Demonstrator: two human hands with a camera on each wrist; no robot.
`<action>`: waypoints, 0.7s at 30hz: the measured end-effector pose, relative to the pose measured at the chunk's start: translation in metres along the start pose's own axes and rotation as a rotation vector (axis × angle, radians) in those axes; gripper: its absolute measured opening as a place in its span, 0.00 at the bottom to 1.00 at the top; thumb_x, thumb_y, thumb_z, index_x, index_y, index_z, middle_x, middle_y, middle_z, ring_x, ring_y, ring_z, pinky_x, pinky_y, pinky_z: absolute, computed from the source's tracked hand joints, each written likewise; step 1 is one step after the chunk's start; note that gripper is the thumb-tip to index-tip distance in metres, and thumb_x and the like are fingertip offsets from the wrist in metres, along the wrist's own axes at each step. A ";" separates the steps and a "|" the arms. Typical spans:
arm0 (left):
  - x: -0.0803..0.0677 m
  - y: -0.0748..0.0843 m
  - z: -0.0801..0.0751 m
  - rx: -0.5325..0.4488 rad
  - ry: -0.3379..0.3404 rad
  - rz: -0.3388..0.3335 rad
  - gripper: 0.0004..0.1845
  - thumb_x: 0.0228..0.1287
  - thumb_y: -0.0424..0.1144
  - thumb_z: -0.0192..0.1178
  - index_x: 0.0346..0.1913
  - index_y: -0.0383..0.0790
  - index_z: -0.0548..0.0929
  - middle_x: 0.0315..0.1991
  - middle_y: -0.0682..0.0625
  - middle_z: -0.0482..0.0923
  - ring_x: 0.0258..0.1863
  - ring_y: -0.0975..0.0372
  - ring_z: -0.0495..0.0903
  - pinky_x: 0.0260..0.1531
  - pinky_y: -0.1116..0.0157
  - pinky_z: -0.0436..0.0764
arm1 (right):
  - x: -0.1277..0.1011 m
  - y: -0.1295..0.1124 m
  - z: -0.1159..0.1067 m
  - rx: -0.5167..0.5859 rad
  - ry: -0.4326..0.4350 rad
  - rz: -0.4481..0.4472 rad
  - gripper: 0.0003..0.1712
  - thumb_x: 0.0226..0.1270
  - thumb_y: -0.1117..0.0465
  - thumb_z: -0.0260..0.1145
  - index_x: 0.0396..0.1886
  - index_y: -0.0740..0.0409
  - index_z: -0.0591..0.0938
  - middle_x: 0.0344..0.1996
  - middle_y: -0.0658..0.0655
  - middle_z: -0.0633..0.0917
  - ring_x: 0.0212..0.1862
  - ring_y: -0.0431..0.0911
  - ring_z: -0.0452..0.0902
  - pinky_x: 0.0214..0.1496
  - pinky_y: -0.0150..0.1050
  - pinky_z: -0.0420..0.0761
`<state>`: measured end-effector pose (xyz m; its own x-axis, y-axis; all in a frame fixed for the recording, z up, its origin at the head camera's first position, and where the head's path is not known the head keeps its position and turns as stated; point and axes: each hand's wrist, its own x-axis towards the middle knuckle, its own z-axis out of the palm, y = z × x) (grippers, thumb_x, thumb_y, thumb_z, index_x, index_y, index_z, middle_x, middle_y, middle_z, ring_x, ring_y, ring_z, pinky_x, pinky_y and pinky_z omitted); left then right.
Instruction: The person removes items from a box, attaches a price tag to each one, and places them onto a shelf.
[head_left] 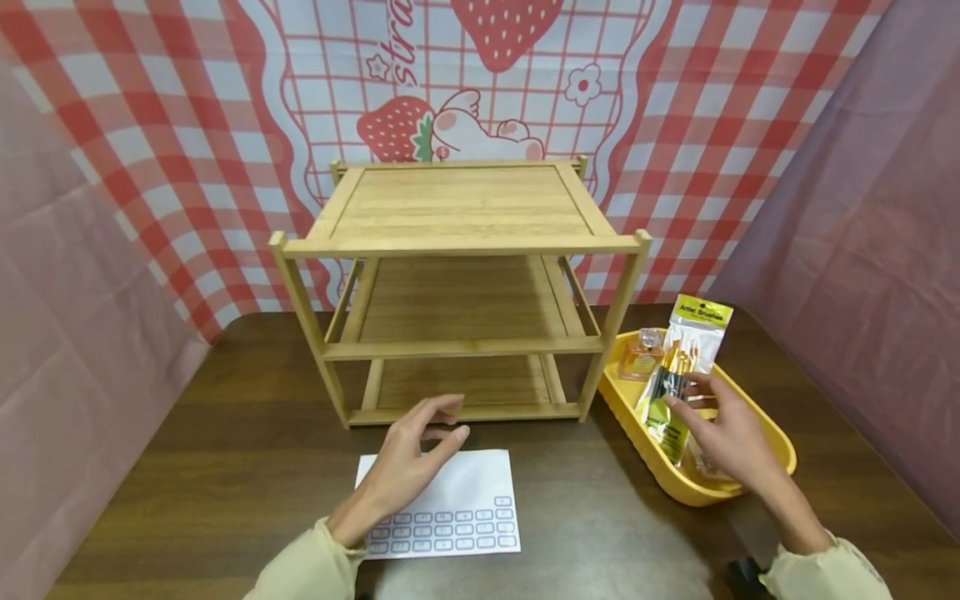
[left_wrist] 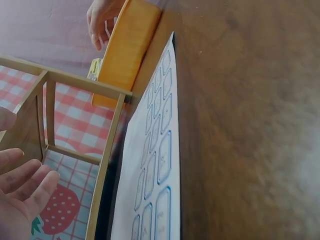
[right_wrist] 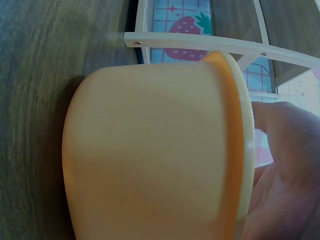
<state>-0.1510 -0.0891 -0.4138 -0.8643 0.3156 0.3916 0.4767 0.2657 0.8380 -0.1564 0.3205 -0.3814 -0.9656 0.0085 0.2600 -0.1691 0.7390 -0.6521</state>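
A: Where is the right hand (head_left: 731, 437)?

B: At about four o'clock in the head view, over the yellow tray (head_left: 780, 450). Its fingers and thumb pinch a packet of brushes (head_left: 678, 367) with a yellow header card; that grip is grasping the packet near its middle. The packet leans out of the tray, header pointing toward twelve o'clock.

A: Anything else in the tray?

B: A small perfume bottle (head_left: 643, 354) at the tray's far end, just beside the packet toward nine o'clock. The right wrist view shows mostly the tray's outer wall (right_wrist: 150, 155) with the hand (right_wrist: 285, 175) behind its rim.

A: And the left hand (head_left: 412, 458)?

B: Its grip is released: fingers straight and slightly spread, holding nothing. It hovers over the far edge of a white sheet (head_left: 450, 508) printed with blue-outlined boxes, which lies flat on the dark wooden table (head_left: 225, 433) at six o'clock. The left wrist view shows the open fingers (left_wrist: 25, 185) beside the sheet (left_wrist: 155, 165).

A: What stands behind the sheet?

B: A three-tier wooden shelf (head_left: 457, 250) at twelve o'clock, its right leg just beside the tray. Behind it hangs a red checked cloth with strawberries (head_left: 405, 125).
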 end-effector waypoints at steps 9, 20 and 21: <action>0.009 0.002 0.015 -0.041 -0.049 -0.002 0.23 0.75 0.36 0.62 0.67 0.31 0.75 0.62 0.36 0.76 0.55 0.47 0.80 0.53 0.61 0.83 | 0.004 0.007 -0.006 -0.021 -0.021 0.073 0.31 0.77 0.56 0.65 0.64 0.80 0.70 0.50 0.76 0.82 0.52 0.70 0.80 0.38 0.26 0.76; 0.018 0.005 0.036 -0.088 -0.096 -0.001 0.22 0.77 0.37 0.61 0.68 0.34 0.76 0.63 0.37 0.76 0.55 0.46 0.80 0.54 0.62 0.83 | 0.007 0.016 -0.011 -0.065 -0.053 0.126 0.35 0.80 0.51 0.61 0.66 0.80 0.69 0.51 0.77 0.81 0.53 0.70 0.80 0.43 0.41 0.83; 0.018 0.005 0.038 -0.091 -0.099 -0.001 0.22 0.77 0.37 0.61 0.68 0.33 0.76 0.63 0.37 0.77 0.55 0.45 0.80 0.54 0.62 0.83 | 0.007 0.017 -0.011 -0.069 -0.052 0.128 0.35 0.80 0.51 0.61 0.66 0.80 0.69 0.51 0.77 0.81 0.53 0.70 0.80 0.44 0.44 0.83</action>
<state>-0.1581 -0.0473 -0.4169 -0.8428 0.4047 0.3549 0.4551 0.1839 0.8712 -0.1639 0.3403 -0.3829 -0.9876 0.0722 0.1395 -0.0316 0.7786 -0.6267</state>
